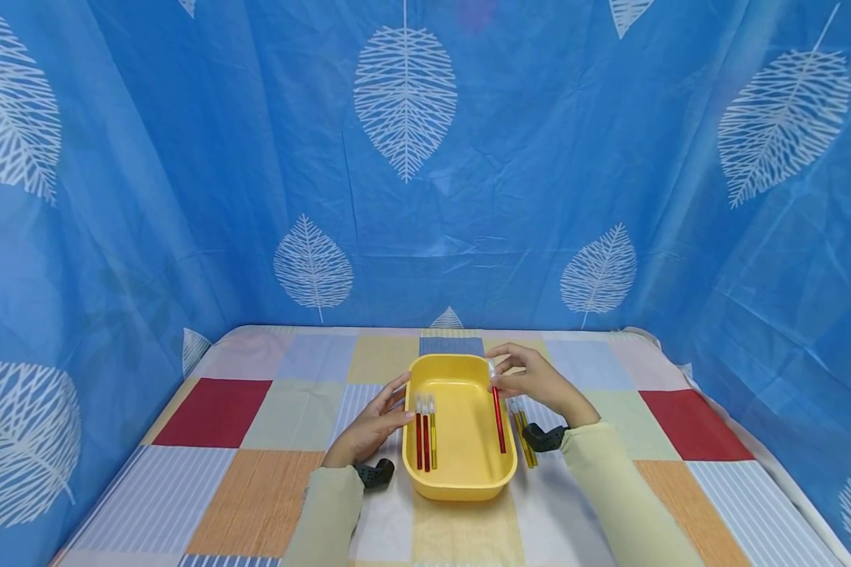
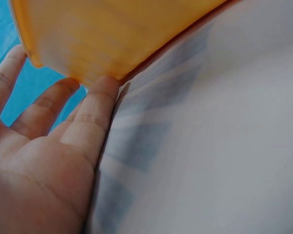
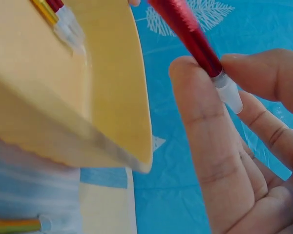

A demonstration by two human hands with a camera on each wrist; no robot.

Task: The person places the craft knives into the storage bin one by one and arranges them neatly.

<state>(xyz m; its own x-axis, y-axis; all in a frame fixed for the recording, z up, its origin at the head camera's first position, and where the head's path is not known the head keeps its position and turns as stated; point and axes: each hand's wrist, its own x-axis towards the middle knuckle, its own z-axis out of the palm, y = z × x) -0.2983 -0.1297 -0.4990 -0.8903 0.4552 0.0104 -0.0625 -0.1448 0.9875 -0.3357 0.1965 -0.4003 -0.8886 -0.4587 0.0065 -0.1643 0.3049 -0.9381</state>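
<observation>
A yellow plastic tray [image 1: 461, 490] stands on the table between the hands. Beside its left wall, the left hand [image 1: 367, 429] touches the tray with fairly straight fingertips. The right hand [image 1: 539, 384] pinches a slim, shiny red pen-like stick [image 1: 499, 421] between thumb and fingertip, near its whitish clear end. That stick hangs over the tray's right side with its clear end up. Inside the tray at the left lie two red sticks [image 1: 426, 445] and a gold stick [image 1: 434, 442], side by side, clear ends away from the person. Their exact kind cannot be told.
Gold sticks [image 1: 528, 441] with clear ends lie on the table just right of the tray, partly hidden by the right hand and wrist. A patchwork cloth [image 1: 269, 488] covers the table. Blue leaf-print curtains [image 1: 468, 197] hang behind and at both sides.
</observation>
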